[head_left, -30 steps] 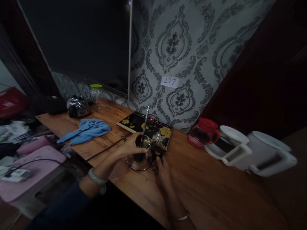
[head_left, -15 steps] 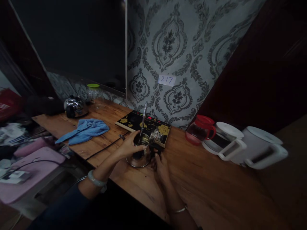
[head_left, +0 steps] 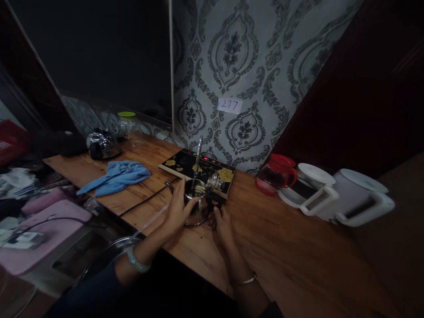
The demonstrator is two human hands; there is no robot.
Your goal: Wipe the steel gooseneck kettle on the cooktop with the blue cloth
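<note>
My left hand [head_left: 177,208]: forearm reaching in from the near left, a pale bangle at the wrist, dark sleeve above it; palm turned to the right, fingers curved and spread, thumb up. My right hand [head_left: 222,224]: forearm rising from the near edge, a thin bracelet at the wrist; back of hand up, fingers pointing far and slightly left, curled at the tips. Hands near each other, apart.

Left hand [head_left: 177,211]: bare, no rings visible | left wrist: thick pale jade-like bangle [head_left: 137,262] | left forearm: dark navy sleeve [head_left: 89,295], pushed back | right hand [head_left: 222,226]: bare | right wrist: thin silver-toned bracelet [head_left: 247,279] | right sleeve: dark, barely in view at the frame's bottom edge
</note>
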